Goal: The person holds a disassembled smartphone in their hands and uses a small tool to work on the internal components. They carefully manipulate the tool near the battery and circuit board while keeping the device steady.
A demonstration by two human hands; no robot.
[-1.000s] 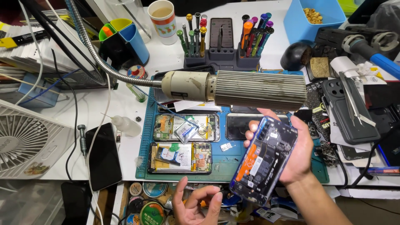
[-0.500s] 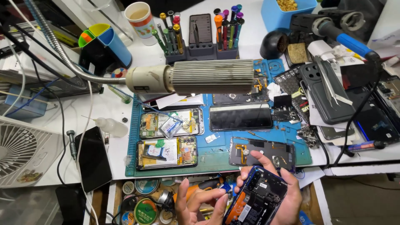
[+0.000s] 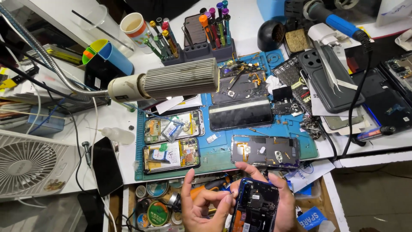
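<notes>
Phone chassis (image 3: 256, 208), opened and blue-rimmed, sits gripped in the right hand (image 3: 281, 202) at the frame's bottom edge, just off the table's (image 3: 365, 148) front lip, while the left hand (image 3: 201, 206) pinches something tiny beside it, above a crowded drawer (image 3: 156, 202) and below the blue mat (image 3: 219, 152).

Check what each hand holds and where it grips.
Right hand holds the opened phone, fingers wrapped round its right edge and top. Left hand pinches something tiny at the phone's upper left corner; too small to tell what.

screen (image 3: 240, 113): black slab, mid-frame on my mat | blue label (image 3: 312, 217): lower right | phone (image 3: 105, 165): dark glass, lower left
</notes>
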